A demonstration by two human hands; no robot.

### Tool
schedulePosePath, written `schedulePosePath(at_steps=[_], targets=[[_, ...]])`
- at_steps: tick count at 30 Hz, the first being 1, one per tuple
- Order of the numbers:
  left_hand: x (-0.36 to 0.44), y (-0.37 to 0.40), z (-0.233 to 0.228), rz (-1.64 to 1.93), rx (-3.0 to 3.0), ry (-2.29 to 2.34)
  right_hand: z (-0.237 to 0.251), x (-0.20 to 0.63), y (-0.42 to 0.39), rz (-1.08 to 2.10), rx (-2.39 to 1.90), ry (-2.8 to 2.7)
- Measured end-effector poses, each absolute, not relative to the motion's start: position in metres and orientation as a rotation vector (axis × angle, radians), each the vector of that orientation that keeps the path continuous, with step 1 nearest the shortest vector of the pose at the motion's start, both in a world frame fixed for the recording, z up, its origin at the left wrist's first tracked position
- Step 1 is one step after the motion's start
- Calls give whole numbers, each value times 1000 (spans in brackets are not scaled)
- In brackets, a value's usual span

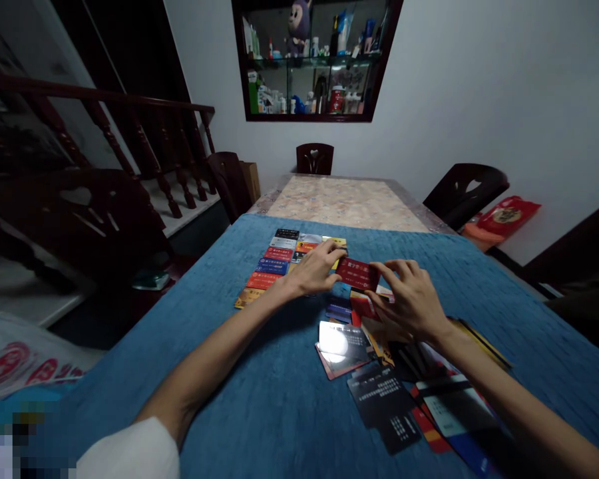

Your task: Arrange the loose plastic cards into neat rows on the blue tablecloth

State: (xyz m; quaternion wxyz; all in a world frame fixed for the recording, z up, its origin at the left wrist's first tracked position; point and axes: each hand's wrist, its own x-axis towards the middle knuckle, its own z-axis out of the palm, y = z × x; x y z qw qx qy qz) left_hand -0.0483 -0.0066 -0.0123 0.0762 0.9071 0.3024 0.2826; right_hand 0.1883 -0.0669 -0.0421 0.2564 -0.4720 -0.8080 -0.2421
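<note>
Blue cloth over the table (259, 399); white-walled room, glazed wall cabinet (312, 60), dark chairs. Sorted card rows (279, 261) far left, loose card heap (399, 386) near right. Red card (358, 273) pinched between left hand (315, 269) and right hand (412, 303). Placing step, apparently; next calls for alignment beside the rows.

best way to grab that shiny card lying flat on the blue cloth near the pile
Take the glare-lit card by its left edge, coming in from the open cloth on its left. It lies flat, so there is nothing to pinch from above; its right side meets the loose pile of dark cards, while the left edge looks free. Probably slide a fingertip under that edge, then pinch across the thin faces.
</note>
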Motion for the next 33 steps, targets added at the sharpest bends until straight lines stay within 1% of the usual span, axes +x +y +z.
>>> schedulePosePath(at_steps=[5, 9, 15, 22, 33], targets=[[-80, -5, 3, 814, 2753, 867, -31, 169, -45, -519, -1231, -2269], [-103, 4, 11, 745, 2795, 957, -19, 148, -27, -412, -1172, -2345], [-134, 26, 11, 699, 2757, 1083, -10, 114, 5, -298, -1129, -2443], [-167, 46, 2, 680, 2645, 1312, -11, 68, 37, -220, -1295, -2515], [-194, 74, -28, 735, 2460, 1452, -28, 25, 63, -67, -1429, -2523]])
